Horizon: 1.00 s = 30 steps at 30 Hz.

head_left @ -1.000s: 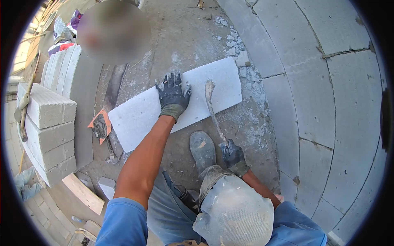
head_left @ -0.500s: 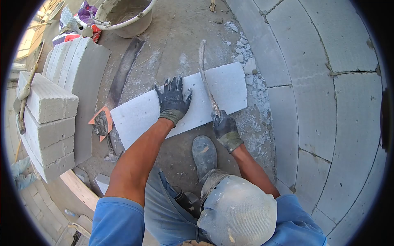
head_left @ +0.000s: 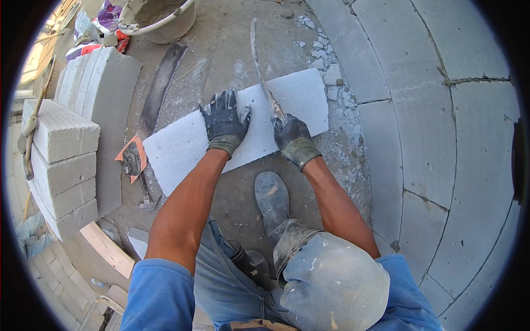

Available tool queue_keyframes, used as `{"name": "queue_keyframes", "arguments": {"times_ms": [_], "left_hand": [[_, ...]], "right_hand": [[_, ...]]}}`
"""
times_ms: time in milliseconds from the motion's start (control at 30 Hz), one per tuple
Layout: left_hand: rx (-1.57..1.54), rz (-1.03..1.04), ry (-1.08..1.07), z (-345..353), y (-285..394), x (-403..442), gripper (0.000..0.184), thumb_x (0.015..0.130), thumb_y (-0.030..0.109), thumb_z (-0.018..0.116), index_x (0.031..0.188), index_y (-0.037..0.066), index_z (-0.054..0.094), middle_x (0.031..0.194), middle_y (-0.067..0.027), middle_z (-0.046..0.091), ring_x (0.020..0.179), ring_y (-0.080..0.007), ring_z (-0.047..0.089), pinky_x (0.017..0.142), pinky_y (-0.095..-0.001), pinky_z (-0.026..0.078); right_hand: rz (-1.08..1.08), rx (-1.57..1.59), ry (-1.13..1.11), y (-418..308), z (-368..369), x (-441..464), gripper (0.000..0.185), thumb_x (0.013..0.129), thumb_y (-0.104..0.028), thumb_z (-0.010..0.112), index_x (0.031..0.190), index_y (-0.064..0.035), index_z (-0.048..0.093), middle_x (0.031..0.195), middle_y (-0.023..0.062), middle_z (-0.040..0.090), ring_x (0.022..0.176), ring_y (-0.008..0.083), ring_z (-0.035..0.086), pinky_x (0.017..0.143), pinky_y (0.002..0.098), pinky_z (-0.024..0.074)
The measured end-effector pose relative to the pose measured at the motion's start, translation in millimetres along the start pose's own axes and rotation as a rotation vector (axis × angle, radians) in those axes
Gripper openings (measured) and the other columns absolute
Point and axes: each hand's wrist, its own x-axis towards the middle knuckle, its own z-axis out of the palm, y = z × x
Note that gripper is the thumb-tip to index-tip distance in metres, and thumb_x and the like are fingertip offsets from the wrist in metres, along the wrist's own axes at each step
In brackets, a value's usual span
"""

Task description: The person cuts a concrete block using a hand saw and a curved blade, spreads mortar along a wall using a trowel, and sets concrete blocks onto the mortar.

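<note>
A pale aerated concrete block [head_left: 182, 140] lies flat on the ground in front of me. My left hand [head_left: 225, 124], in a dark glove with a grey-green cuff, rests on its top with fingers spread. My right hand [head_left: 292, 135], gloved alike, is closed around the near end of a long, thin, slightly curved stick-like tool [head_left: 262, 74]. That tool slants across the block and past its far edge; its exact kind is unclear. Left of the block lies a hand saw [head_left: 160, 83] with a dark blade and an orange-edged handle. A hammer [head_left: 147, 199] lies near that handle.
Stacked blocks [head_left: 63, 160] stand at the left, with a long-handled tool [head_left: 33, 129] on them. A mortar-smeared tub [head_left: 165, 25] sits at the back beside crumpled bags [head_left: 105, 22]. Block rubble [head_left: 333, 74] lines the foot of the block wall [head_left: 419, 127]. My boot [head_left: 270, 193] is near the block.
My right hand has moved up and slightly left, bringing the stick-like tool farther over the block. The left hand stays spread on it. The whole view has shifted slightly.
</note>
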Motion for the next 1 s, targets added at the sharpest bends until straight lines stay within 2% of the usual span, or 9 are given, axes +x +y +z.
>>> {"name": "queue_keyframes", "arguments": {"times_ms": [133, 267, 367, 533, 600, 667, 767, 900, 1000], "left_hand": [[0.026, -0.032, 0.027, 1.6, 0.7, 1.4, 0.072, 0.094, 0.053, 0.047, 0.149, 0.008, 0.038, 0.148, -0.0181, 0.043, 0.14, -0.0352, 0.035, 0.116, -0.0652, 0.01], [0.061, -0.045, 0.001, 0.9, 2.4, 1.1, 0.071, 0.095, 0.053, 0.046, 0.149, 0.008, 0.038, 0.148, -0.0175, 0.043, 0.141, -0.0349, 0.034, 0.116, -0.0654, 0.01], [0.078, -0.053, -0.026, -0.2, 2.8, 2.4, 0.071, 0.095, 0.052, 0.045, 0.15, 0.008, 0.038, 0.148, -0.0169, 0.043, 0.142, -0.0345, 0.034, 0.116, -0.0655, 0.009], [0.047, -0.035, -0.005, -0.6, 1.5, 0.2, 0.069, 0.095, 0.051, 0.044, 0.15, 0.008, 0.038, 0.149, -0.0165, 0.043, 0.142, -0.0342, 0.033, 0.116, -0.0651, 0.009], [0.042, -0.047, -0.013, -2.8, 2.1, 0.4, 0.069, 0.095, 0.051, 0.045, 0.149, 0.009, 0.039, 0.149, -0.0167, 0.043, 0.141, -0.0347, 0.034, 0.116, -0.0645, 0.01], [0.036, -0.047, 0.007, -1.2, 2.6, 1.8, 0.069, 0.095, 0.05, 0.046, 0.149, 0.009, 0.039, 0.148, -0.0166, 0.043, 0.14, -0.0344, 0.034, 0.116, -0.064, 0.01], [0.025, -0.05, 0.013, 0.7, 1.8, -2.2, 0.068, 0.095, 0.05, 0.046, 0.149, 0.01, 0.039, 0.148, -0.0164, 0.043, 0.14, -0.0343, 0.034, 0.116, -0.064, 0.01], [0.03, -0.038, -0.02, -1.9, 0.9, 1.3, 0.068, 0.095, 0.05, 0.044, 0.149, 0.009, 0.04, 0.149, -0.016, 0.043, 0.141, -0.0345, 0.034, 0.116, -0.0641, 0.01], [0.024, -0.049, -0.02, -0.3, 0.8, 1.9, 0.068, 0.095, 0.05, 0.045, 0.149, 0.009, 0.04, 0.148, -0.0154, 0.044, 0.141, -0.0346, 0.033, 0.117, -0.0642, 0.009]], "right_hand": [[-0.084, 0.158, 0.007, 56.6, 10.1, -86.2, 0.038, 0.095, -0.036, 0.056, 0.102, 0.0005, 0.062, 0.089, 0.0311, 0.066, 0.087, 0.0482, 0.065, 0.078, 0.053, 0.0511], [0.113, 0.028, -0.11, 113.4, 27.4, -178.0, 0.035, 0.095, -0.035, 0.057, 0.103, -0.0022, 0.062, 0.082, 0.0265, 0.067, 0.079, 0.0469, 0.066, 0.07, 0.0537, 0.0521], [-0.016, 0.185, -0.134, 142.5, 28.4, -204.3, 0.032, 0.095, -0.033, 0.056, 0.104, -0.0025, 0.061, 0.08, 0.0248, 0.068, 0.079, 0.0442, 0.067, 0.068, 0.0516, 0.0532], [-0.165, 0.295, 0.074, 70.0, -7.9, -137.7, 0.025, 0.094, -0.02, 0.056, 0.107, 0.001, 0.054, 0.08, 0.0225, 0.069, 0.076, 0.0409, 0.069, 0.065, 0.0467, 0.0543], [-0.274, 0.119, 0.223, 41.8, -11.5, -80.9, 0.024, 0.094, -0.015, 0.056, 0.109, 0.0029, 0.052, 0.079, 0.0215, 0.068, 0.073, 0.041, 0.068, 0.063, 0.046, 0.0536], [-0.363, 0.385, 0.292, -11.2, -40.7, -56.3, 0.025, 0.094, -0.016, 0.056, 0.109, 0.0042, 0.051, 0.078, 0.0233, 0.067, 0.071, 0.0434, 0.067, 0.062, 0.0476, 0.0524], [-0.482, 0.426, 0.438, -47.1, -51.8, -43.6, 0.03, 0.095, -0.021, 0.056, 0.108, 0.0056, 0.051, 0.078, 0.0258, 0.066, 0.075, 0.0448, 0.066, 0.067, 0.0493, 0.0524], [-0.159, -0.077, 0.102, -2.7, 15.0, 0.9, 0.039, 0.096, -0.03, 0.054, 0.109, 0.007, 0.052, 0.083, 0.0284, 0.066, 0.085, 0.0463, 0.065, 0.081, 0.0527, 0.05], [-0.234, -0.009, 0.124, -5.5, -0.5, 4.6, 0.04, 0.096, -0.031, 0.053, 0.11, 0.0072, 0.052, 0.084, 0.0284, 0.066, 0.086, 0.0465, 0.065, 0.082, 0.0535, 0.0497]]}}
